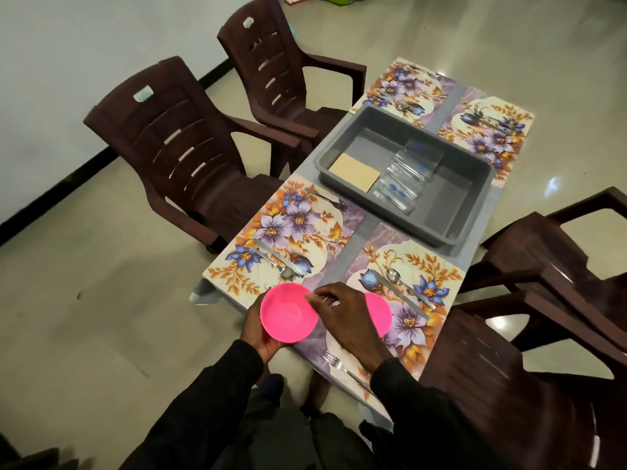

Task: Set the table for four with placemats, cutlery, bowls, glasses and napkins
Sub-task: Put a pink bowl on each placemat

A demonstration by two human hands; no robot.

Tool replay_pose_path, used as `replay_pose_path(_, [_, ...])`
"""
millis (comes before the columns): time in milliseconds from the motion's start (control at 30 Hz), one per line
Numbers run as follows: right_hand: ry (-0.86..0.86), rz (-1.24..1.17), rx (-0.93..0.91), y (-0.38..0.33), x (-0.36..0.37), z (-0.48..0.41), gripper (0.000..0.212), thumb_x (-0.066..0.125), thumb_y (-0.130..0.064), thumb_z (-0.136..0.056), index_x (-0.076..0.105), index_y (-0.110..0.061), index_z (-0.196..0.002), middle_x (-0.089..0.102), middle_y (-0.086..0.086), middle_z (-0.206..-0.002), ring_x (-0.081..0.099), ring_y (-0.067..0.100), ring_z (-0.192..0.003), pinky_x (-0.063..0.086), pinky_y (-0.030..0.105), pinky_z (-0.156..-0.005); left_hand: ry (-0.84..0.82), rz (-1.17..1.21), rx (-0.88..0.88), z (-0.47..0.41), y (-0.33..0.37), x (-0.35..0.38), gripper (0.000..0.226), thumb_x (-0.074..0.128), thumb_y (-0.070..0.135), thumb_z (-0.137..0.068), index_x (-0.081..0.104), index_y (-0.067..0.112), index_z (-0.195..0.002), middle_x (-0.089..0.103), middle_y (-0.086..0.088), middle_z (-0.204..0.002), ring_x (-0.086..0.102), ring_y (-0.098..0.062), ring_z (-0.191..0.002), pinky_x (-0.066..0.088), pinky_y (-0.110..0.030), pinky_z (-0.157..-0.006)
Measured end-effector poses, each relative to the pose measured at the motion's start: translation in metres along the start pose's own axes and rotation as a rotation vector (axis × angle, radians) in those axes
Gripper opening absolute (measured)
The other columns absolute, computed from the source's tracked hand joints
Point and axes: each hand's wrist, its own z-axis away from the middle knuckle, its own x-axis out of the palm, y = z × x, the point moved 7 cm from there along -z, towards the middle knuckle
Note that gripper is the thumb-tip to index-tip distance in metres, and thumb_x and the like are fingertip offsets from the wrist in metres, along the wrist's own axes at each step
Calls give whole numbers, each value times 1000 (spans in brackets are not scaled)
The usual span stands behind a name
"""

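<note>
My left hand (pixel 261 337) holds a pink bowl (pixel 288 315) from underneath, just above the table's near corner. My right hand (pixel 342 320) reaches across with curled fingers that pinch this bowl's right rim. A second pink bowl (pixel 379 313) rests on the near right placemat (pixel 417 266), half hidden behind my right hand. Four floral placemats lie on the table: near left (pixel 305 225), near right, far left (pixel 407 83) and far right (pixel 492 134). Each carries a fork, a knife and a spoon.
A grey tub (pixel 458 212) stands mid-table and holds several clear glasses (pixel 403 178) lying down and a beige napkin stack (pixel 354 171). Brown plastic chairs stand on the left (pixel 176 140), (pixel 271 56) and right (pixel 543 266), (pixel 509 385) of the table.
</note>
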Motion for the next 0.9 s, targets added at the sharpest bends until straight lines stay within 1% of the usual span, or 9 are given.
replay_pose_path(67, [-22,144,-62,-10,15,-8,32,69,-46,-92,72,-21,-110,67,-9,-105,61,4,-90,46,14,-73,-15,4,-12,2,5,5,36,57,43,-89,62,19,-116,65,-16,-113,61,-37,-100,60,-42,-54])
replay_pose_path(167, [25,279,-126,-21,27,-20,21,65,-28,-97,69,-16,-113,67,1,-111,63,18,-95,43,23,-74,-1,-34,14,-1,19,-1,32,53,44,-96,63,19,-114,68,-14,-107,63,-35,-96,61,-40,-54])
replay_pose_path(233, [55,333,-164,-29,33,-25,19,62,-21,-97,68,-13,-113,69,5,-110,65,23,-94,44,27,-75,4,-21,16,-8,27,-8,43,59,47,-88,63,18,-120,70,-14,-108,64,-35,-98,61,-40,-57])
replay_pose_path(367, [80,303,-191,-49,43,-40,23,57,-26,-100,64,-16,-119,72,3,-110,69,21,-92,50,26,-74,-44,35,-19,-21,50,-10,39,56,47,-90,63,18,-116,77,-13,-95,65,-35,-98,62,-44,-61])
replay_pose_path(433, [118,256,-183,-57,43,-49,21,54,-29,-103,61,-19,-120,73,0,-108,69,18,-91,55,28,-73,-45,40,-57,-34,62,-16,38,51,49,-95,62,18,-114,75,-17,-103,63,-39,-103,61,-51,-75])
replay_pose_path(567, [257,41,-56,-59,30,-76,15,57,-22,-102,64,-17,-114,72,-4,-99,68,9,-85,51,13,-63,-23,-31,-112,-67,94,-27,50,57,53,-93,60,21,-130,59,-20,-137,53,-48,-125,42,-69,-102])
replay_pose_path(733, [443,-39,163,-16,8,-132,16,59,-6,-93,70,-8,-105,73,4,-96,69,16,-86,50,14,-62,-19,-96,-54,-88,147,-30,62,67,47,-86,58,17,-140,64,-17,-127,61,-43,-112,54,-61,-85])
replay_pose_path(800, [473,-37,273,8,8,-154,18,59,-3,-91,69,-1,-107,73,12,-98,70,23,-85,50,12,-52,-4,-111,-21,-90,170,-33,76,76,43,-72,58,17,-140,64,-17,-127,61,-41,-113,54,-60,-88])
replay_pose_path(900, [498,24,445,41,13,-177,21,59,1,-91,67,8,-109,71,17,-100,64,27,-79,44,8,-46,2,-138,-19,-97,194,-42,68,76,43,-76,61,17,-137,58,-21,-140,55,-46,-125,42,-72,-99])
